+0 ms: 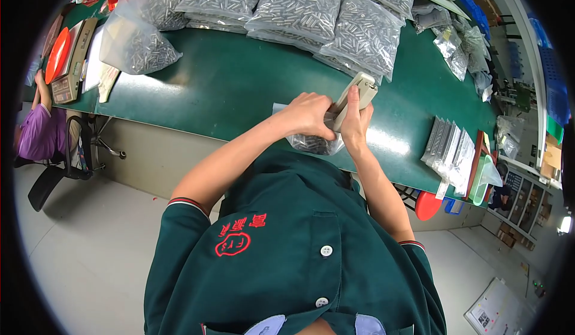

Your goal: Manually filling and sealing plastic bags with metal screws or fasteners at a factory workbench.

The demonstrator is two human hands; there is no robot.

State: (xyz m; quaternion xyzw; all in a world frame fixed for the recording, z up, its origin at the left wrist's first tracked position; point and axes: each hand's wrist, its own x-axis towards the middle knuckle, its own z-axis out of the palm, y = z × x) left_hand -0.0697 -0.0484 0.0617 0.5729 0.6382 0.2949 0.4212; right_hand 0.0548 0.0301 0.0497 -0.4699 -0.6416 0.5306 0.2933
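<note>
The left hand [308, 114] lay curled over the top of a small clear bag [314, 143] of little metal pins, its fingers [320, 132] folded together and clamped on the bag's gathered mouth at the near edge of the green worktop [239, 89]. The bag hung just below those fingers, partly over the worktop's edge, with a flat bit of clear film showing behind the knuckles.

The right hand [356, 122] stood just beside the left, touching it, and was wrapped around a beige stapler [354, 95]. Its fingers [353, 104] were closed on the stapler's body, one laid along the top. The stapler rose tilted away from the fingers toward the far side of the worktop, and its lower end met the bag's mouth between the two hands; whether the stapler's mouth was pressed shut could not be told.

Beyond the fingers, well apart, a heap of larger clear bags [299, 8] full of the same grey pins covered the far part of the worktop. Off to the right of the right hand's fingers lay a row of small filled packets [449, 149], and past them a pale green tray [482, 179]. Far to the left of the left hand's fingers another loose pin bag [141, 47] rested near an orange lid [58, 53], where another person in a purple sleeve [39, 134] sat.
</note>
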